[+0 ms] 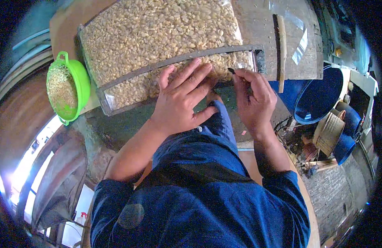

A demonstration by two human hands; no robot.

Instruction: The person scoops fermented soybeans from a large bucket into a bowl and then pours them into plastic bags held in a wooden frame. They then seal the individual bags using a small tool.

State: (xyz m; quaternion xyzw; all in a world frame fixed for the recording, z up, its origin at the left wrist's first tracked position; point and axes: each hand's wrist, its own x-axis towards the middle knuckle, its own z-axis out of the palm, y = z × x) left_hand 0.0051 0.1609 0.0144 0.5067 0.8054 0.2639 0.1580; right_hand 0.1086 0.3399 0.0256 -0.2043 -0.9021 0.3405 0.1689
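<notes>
A broad layer of pale split beans (160, 34), apparently under clear plastic film, lies on the table in front of me. Across it runs a dark flat bar of a frame (178, 58), with a narrower strip of beans on my side of it. My left hand (186, 93) rests with fingers spread on that near strip, its fingertips by the bar, and grips nothing. Between thumb and fingers of my right hand (253, 96) is a small dark pointed piece (231, 70), held at the near edge toward the strip's right end. What that piece is I cannot tell.
At the left stands a bright green plastic colander (82, 90) holding loose beans. A wooden stick (282, 52) and a strip of clear plastic (300, 46) lie on the boards at the right. Beyond the table's right edge are a large blue barrel (318, 96) and a woven basket (329, 133).
</notes>
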